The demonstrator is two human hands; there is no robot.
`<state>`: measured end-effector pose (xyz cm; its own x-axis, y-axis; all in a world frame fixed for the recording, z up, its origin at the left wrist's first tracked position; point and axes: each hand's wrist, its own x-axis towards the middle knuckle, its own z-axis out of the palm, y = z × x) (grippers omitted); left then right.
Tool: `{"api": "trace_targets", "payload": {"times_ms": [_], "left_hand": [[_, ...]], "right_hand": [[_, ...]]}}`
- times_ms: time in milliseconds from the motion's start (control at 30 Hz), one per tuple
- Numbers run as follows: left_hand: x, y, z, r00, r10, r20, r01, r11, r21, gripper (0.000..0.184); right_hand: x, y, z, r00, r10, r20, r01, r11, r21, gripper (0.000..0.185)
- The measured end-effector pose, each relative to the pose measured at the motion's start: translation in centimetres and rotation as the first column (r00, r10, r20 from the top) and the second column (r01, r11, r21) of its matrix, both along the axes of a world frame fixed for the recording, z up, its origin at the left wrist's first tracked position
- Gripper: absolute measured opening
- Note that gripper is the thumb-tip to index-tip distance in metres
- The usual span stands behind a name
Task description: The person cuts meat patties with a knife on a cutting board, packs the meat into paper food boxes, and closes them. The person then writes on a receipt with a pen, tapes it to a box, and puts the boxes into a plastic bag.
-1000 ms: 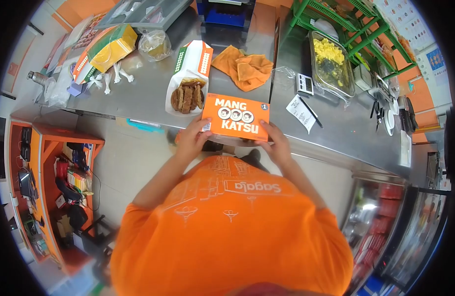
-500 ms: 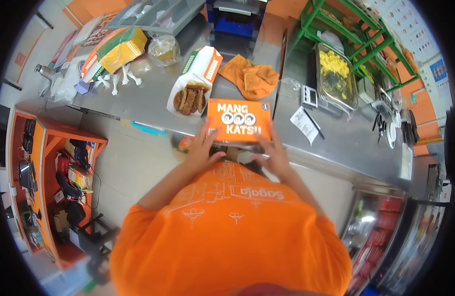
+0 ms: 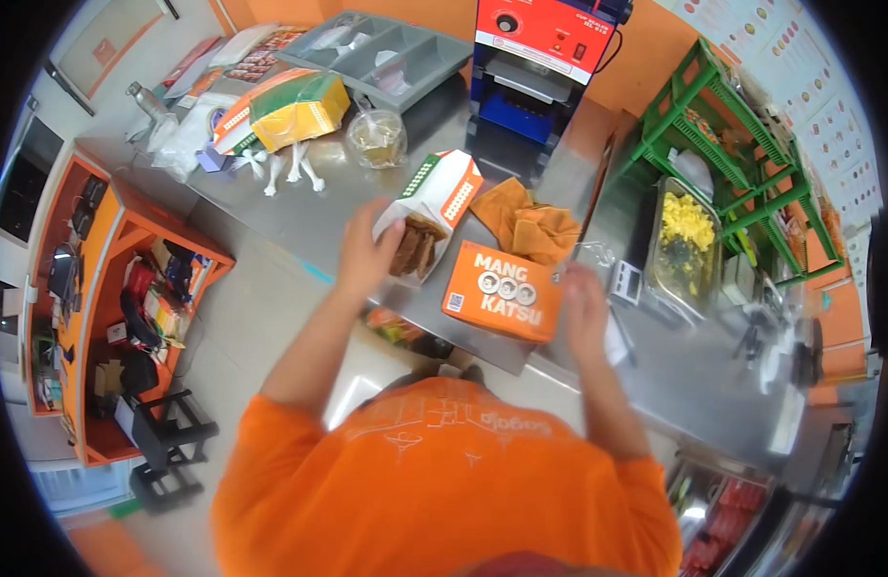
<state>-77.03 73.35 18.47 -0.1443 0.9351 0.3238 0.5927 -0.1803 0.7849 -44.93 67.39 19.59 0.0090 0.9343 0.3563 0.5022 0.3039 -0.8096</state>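
Observation:
At its left wall, an open paper takeout box (image 3: 442,204) is held by my left hand (image 3: 364,252), thumb and fingers closed about the edge. Brown fried cutlets (image 3: 415,250) lie inside it, and its printed lid is raised at the back. To its right sits a closed orange takeout box (image 3: 504,290) lettered "MANG KATSU", near the counter's front edge. My right hand (image 3: 585,313) is upright beside that box's right side, fingers open and somewhat blurred, with nothing visible in it. An orange cloth (image 3: 529,223) lies crumpled behind the closed box.
A cup sealer (image 3: 535,72) stands at the back, near a grey divided tray (image 3: 391,58). On the right are a tray of yellow food (image 3: 689,240), a green rack (image 3: 742,154) and a timer (image 3: 626,283). A yellow-green carton (image 3: 304,106) and a bagged bowl (image 3: 377,139) are left.
Both hands have left the closed orange box's sides. My left hand has moved to the open box; my right hand has drawn off to the right. The view has shifted and turned.

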Motion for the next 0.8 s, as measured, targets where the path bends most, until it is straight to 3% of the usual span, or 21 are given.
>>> {"api": "trace_targets", "payload": {"times_ms": [33,100,133,167,200,233,267,333,367,400,467,500,533,567,600,667,700,733,800], "left_hand": [[-1.6,3.0,-1.9,0.999,0.046,-0.016,-0.046,0.999,-0.02,0.053],[-1.4,6.5,-1.1,0.978,0.02,0.206,0.065,0.916,-0.397,0.069],[-0.9,7.5,-0.9,0.98,0.002,0.198,0.074,0.924,-0.375,0.069],[-0.3,8.7,-0.9,0.939,-0.023,0.342,0.184,0.876,-0.446,0.072],[0.2,10.1,-0.7,0.877,-0.035,0.478,0.302,0.816,-0.493,0.075],[0.7,11.1,-0.6,0.914,-0.079,0.399,0.278,0.838,-0.469,0.075],[0.9,11.7,-0.8,0.943,-0.117,0.313,0.254,0.859,-0.444,0.075],[0.5,12.4,-2.5,0.97,-0.239,-0.032,0.238,0.97,-0.042,0.074],[0.1,11.5,-0.9,0.972,-0.212,-0.106,0.208,0.977,-0.048,0.065],[-1.0,10.5,0.4,0.968,-0.229,-0.104,0.224,0.973,-0.062,0.065],[-3.8,8.8,2.7,0.895,-0.312,-0.32,0.234,0.937,-0.259,0.056],[-5.2,8.2,3.2,0.87,-0.336,-0.362,0.253,0.933,-0.258,0.046],[-6.9,8.3,2.6,0.863,-0.362,-0.352,0.274,0.922,-0.274,0.046],[-8.8,8.5,2.1,0.853,-0.392,-0.345,0.342,0.919,-0.198,0.044],[-10.6,8.5,1.4,0.841,-0.422,-0.337,0.405,0.906,-0.124,0.043],[-13.6,8.2,0.6,0.787,-0.524,-0.326,0.467,0.851,-0.241,0.041],[-14.6,7.9,0.5,0.736,-0.596,-0.32,0.501,0.798,-0.336,0.038],[-15.3,7.6,0.4,0.723,-0.616,-0.312,0.515,0.782,-0.351,0.038],[-15.9,6.6,0.7,0.729,-0.645,0.231,0.646,0.535,-0.545,0.035]], "right_hand": [[-1.3,2.3,1.1,0.959,0.007,-0.284,-0.073,0.972,-0.223,0.036],[-5.2,7.5,0.9,0.785,0.01,-0.62,-0.315,0.868,-0.384,0.05],[-7.5,9.6,0.2,0.831,-0.038,-0.555,-0.293,0.818,-0.494,0.057],[-9.3,11.9,-1.5,0.873,-0.079,-0.481,-0.259,0.761,-0.595,0.065],[-10.9,14.7,-5.5,0.923,-0.022,-0.383,-0.185,0.85,-0.494,0.054],[-12.5,17.6,-9.4,0.965,0.0,-0.262,-0.102,0.921,-0.377,0.043],[-14.4,17.7,-8.1,0.807,0.066,-0.587,-0.227,0.952,-0.206,0.045],[-16.5,15.8,-2.8,0.971,-0.089,-0.22,0.029,0.965,-0.26,0.066],[-17.2,15.0,-0.6,0.969,-0.103,-0.224,0.043,0.965,-0.26,0.066],[-17.8,13.8,1.1,0.981,-0.154,-0.119,0.11,0.943,-0.314,0.063],[-19.4,12.0,1.9,0.975,-0.222,-0.001,0.204,0.9,-0.385,0.061],[-20.4,11.2,1.7,0.979,-0.193,0.062,0.203,0.914,-0.351,0.058],[-21.4,10.5,1.5,0.978,-0.165,0.126,0.197,0.929,-0.313,0.056],[-22.2,9.7,1.4,0.977,-0.148,0.156,0.187,0.941,-0.281,0.044],[-22.5,9.3,0.7,0.973,-0.167,0.161,0.209,0.931,-0.301,0.044],[-22.3,8.1,-0.6,0.977,-0.068,0.204,0.106,0.977,-0.185,0.035],[-22.7,7.2,-1.2,0.975,-0.082,0.204,0.125,0.97,-0.207,0.035],[-23.2,6.1,-1.7,0.998,-0.047,0.046,0.059,0.949,-0.309,0.035],[-24.4,4.3,-2.1,0.96,-0.017,-0.278,-0.116,0.883,-0.455,0.036]]}}
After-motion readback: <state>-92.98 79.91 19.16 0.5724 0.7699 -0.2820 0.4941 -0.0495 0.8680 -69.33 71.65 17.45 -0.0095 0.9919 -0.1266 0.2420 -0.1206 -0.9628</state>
